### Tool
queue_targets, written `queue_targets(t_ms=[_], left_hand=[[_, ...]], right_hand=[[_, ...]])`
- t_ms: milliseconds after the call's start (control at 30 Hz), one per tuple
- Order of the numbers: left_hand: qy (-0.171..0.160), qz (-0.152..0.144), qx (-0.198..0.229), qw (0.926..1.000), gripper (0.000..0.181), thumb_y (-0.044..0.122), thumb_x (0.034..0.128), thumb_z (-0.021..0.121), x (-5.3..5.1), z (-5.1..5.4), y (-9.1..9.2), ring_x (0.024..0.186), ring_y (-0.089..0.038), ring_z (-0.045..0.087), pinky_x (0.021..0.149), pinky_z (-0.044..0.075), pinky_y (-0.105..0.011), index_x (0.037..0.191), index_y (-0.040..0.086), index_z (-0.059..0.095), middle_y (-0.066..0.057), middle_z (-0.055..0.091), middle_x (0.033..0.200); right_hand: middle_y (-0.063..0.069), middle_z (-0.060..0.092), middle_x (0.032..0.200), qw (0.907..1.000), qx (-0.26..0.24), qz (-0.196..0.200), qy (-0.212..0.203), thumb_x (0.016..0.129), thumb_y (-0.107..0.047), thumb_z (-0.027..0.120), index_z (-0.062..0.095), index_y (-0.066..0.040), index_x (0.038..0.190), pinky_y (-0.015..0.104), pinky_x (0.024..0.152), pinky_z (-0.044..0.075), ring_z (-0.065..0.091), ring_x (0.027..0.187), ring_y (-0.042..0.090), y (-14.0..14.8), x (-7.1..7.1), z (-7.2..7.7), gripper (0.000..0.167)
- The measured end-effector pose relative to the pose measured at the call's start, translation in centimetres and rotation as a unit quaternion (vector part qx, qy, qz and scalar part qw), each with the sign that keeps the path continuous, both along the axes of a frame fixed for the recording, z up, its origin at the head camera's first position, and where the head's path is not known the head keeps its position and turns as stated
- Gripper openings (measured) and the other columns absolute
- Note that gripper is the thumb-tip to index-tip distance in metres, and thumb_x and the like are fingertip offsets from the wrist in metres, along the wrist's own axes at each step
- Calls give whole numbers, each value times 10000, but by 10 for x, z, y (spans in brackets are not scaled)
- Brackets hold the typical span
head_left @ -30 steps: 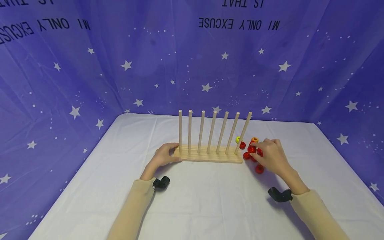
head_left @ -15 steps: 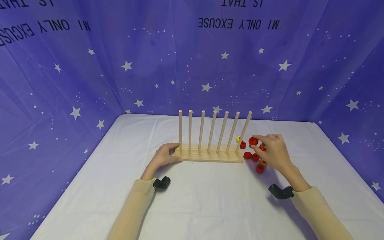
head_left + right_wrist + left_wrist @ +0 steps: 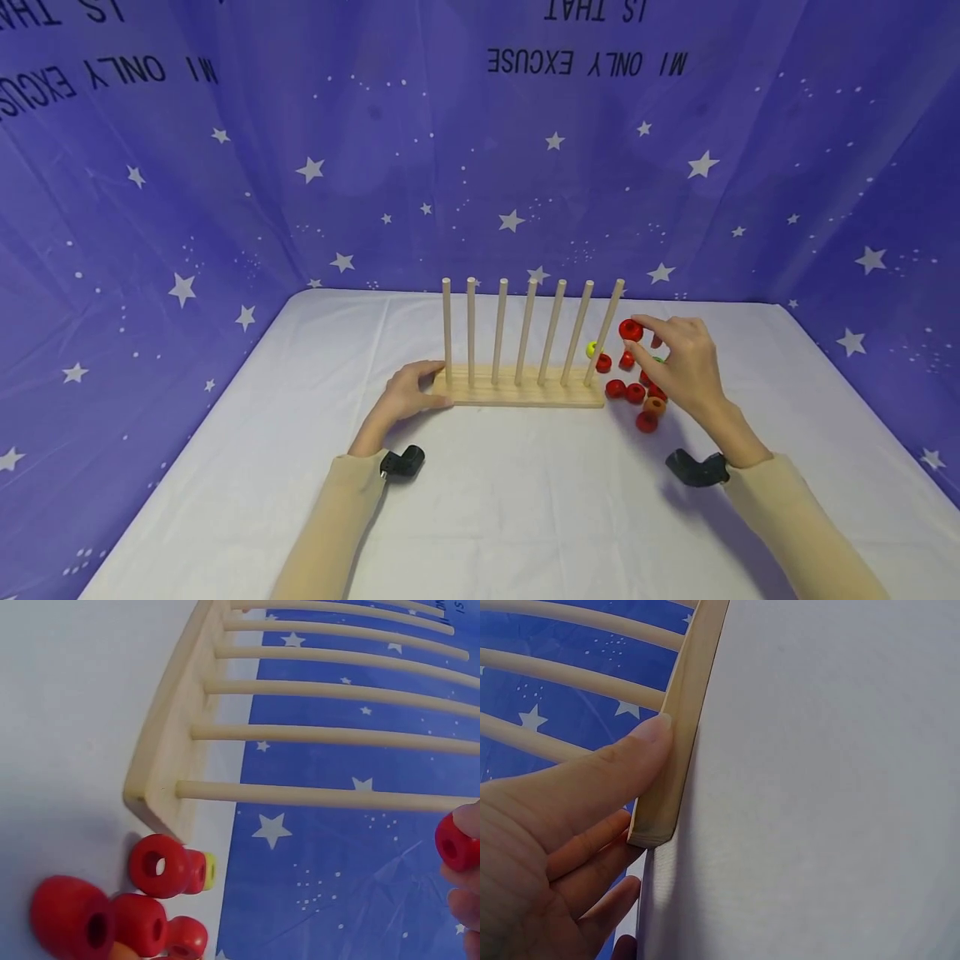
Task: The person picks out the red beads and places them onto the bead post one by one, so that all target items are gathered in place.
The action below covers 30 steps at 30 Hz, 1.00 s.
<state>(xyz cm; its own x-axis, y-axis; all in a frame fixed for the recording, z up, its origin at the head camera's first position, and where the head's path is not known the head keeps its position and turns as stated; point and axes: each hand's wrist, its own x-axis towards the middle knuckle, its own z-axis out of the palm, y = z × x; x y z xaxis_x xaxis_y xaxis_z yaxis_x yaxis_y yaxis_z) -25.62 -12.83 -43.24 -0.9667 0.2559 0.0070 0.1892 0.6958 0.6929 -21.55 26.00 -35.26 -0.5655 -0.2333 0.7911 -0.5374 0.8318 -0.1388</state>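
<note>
A pale wooden base with a row of several upright pegs (image 3: 517, 392) stands on the white table. My left hand (image 3: 405, 392) grips the base's left end, with the thumb (image 3: 641, 754) on its front edge and the other fingers behind. Raised beside the rightmost peg (image 3: 606, 329), my right hand (image 3: 686, 362) pinches a red bead (image 3: 631, 330) between thumb and forefinger. In the right wrist view that red bead (image 3: 456, 844) shows its hole at the right edge. No beads are on the pegs.
Several red beads (image 3: 616, 389), an orange bead (image 3: 655, 406) and a yellow-green bead (image 3: 592, 349) lie loose by the base's right end. A green bead (image 3: 658, 360) is partly hidden by the right hand. A purple star-patterned cloth (image 3: 420, 167) hangs behind the table.
My right hand has picked a red bead from the loose pile and lifted it up towards the top of the rightmost peg. My left hand has stayed on the base.
</note>
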Motion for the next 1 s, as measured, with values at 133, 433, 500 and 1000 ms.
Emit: queue_targets(t_ms=[133,433,500,1000], left_hand=[[45,-12,57,10000,682,229,710,799,0,-1,1,1316,-386,435,1101,258,-623,1315,61,532,-172,518,1380],[43,-28,61,10000,680,231,714,798,-1,-2,1,1319,-387,430,1103,253,-626,1317,62,531,-170,517,1382],[37,-28,67,10000,682,231,714,799,-1,-2,1,1321,-387,427,1103,250,-628,1317,60,530,-171,517,1382],[59,20,105,9999,687,230,713,801,1,-4,0,1329,-381,421,1115,263,-604,1322,67,526,-168,505,1395]], right_hand=[[102,513,541,9997,-107,99,200,656,-55,802,689,15,1011,375,677,379,422,551,181,-2,-1,6,379],[158,573,604,9981,-445,187,387,664,-15,798,686,14,1041,406,735,394,481,601,247,-10,0,19,394],[163,582,617,9969,-576,226,480,664,-5,795,687,11,1044,385,737,379,482,611,250,-12,-1,22,395],[186,598,658,9896,-1079,444,840,864,-418,634,679,0,1075,203,821,308,486,652,264,-21,-5,37,471]])
